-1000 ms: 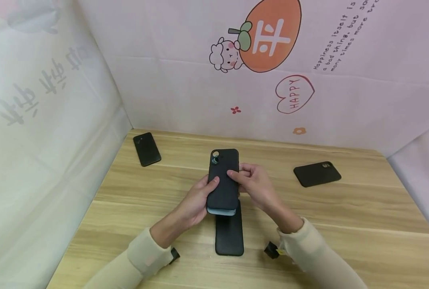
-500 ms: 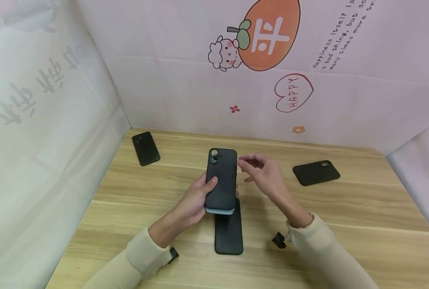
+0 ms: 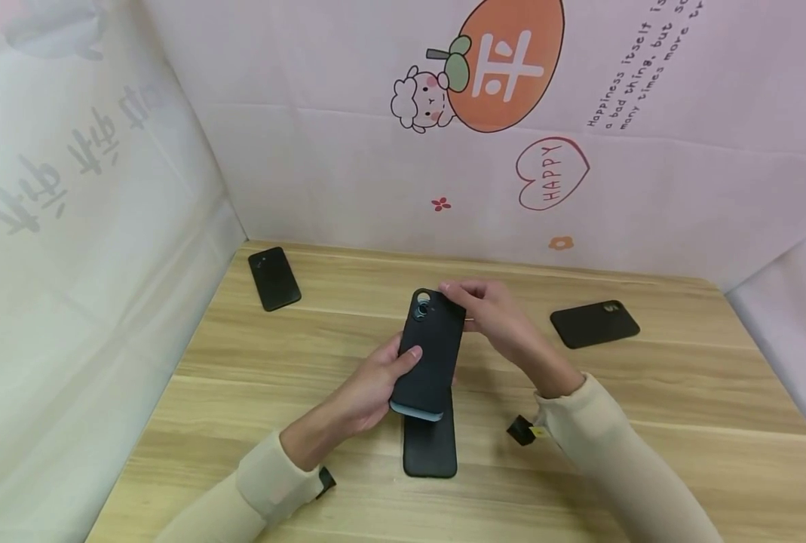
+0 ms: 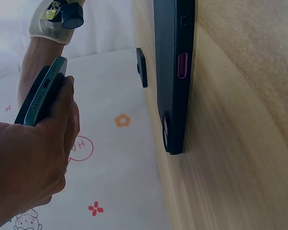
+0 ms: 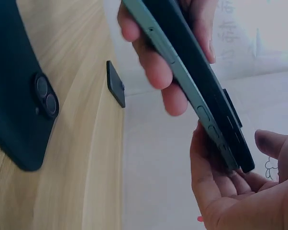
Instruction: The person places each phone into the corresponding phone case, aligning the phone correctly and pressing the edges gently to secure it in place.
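Observation:
My left hand (image 3: 369, 385) grips a light blue phone (image 3: 416, 412) with a black phone case (image 3: 433, 347) lying over its back, thumb on the case. A strip of the phone juts out below the case's lower end. In the right wrist view, the phone's teal side (image 5: 182, 84) shows along the black case (image 5: 201, 67), not covered by it. My right hand (image 3: 494, 317) is at the upper right corner, thumb over the case and fingers behind the phone. Beneath them on the table lies a phone in a black case (image 3: 430, 452), partly hidden in the head view.
On the wooden table (image 3: 240, 407), a black phone (image 3: 275, 280) lies at the far left. A black case with a camera cutout (image 3: 596, 324) lies at the right. A printed white cloth (image 3: 348, 173) rises behind the table, another (image 3: 104, 302) at the left.
My right hand left the side of the case, then came to its upper right corner. The phone and case have tilted clockwise and shifted slightly right in the left hand.

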Demonstrator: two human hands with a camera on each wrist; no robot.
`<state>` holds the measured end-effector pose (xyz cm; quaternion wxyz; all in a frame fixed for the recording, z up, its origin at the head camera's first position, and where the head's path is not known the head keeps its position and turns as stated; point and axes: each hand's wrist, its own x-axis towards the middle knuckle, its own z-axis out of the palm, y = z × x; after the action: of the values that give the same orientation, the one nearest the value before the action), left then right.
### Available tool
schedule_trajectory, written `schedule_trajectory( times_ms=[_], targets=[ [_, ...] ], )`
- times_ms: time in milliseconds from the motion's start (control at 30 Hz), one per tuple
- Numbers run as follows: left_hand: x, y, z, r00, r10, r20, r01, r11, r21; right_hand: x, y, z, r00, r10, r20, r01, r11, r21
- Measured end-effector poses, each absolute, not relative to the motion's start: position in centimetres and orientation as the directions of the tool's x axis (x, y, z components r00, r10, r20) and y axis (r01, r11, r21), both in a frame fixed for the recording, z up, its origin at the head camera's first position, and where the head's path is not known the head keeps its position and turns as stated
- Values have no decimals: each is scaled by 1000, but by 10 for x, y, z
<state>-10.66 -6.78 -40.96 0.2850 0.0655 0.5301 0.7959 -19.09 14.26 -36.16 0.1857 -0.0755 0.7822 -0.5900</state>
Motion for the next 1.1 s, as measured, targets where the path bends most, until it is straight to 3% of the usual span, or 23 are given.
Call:
schedule_trajectory(
  times_ms=[333,800,1100],
  targets=[
    [-106,-66,-407,-806,558,-196,-379,-233,895,-189,139,-360,-912,-376,-164,72,248,-966],
    [-104,-68,-408,-791,583,-185,-379,-229,897,-186,139,-363,-926,-360,-113,1,297,-955],
    [-102,-68,-406,-802,567,-186,-375,-235,897,-184,137,-364,-930,-354,-96,-10,285,-958]
  ],
)
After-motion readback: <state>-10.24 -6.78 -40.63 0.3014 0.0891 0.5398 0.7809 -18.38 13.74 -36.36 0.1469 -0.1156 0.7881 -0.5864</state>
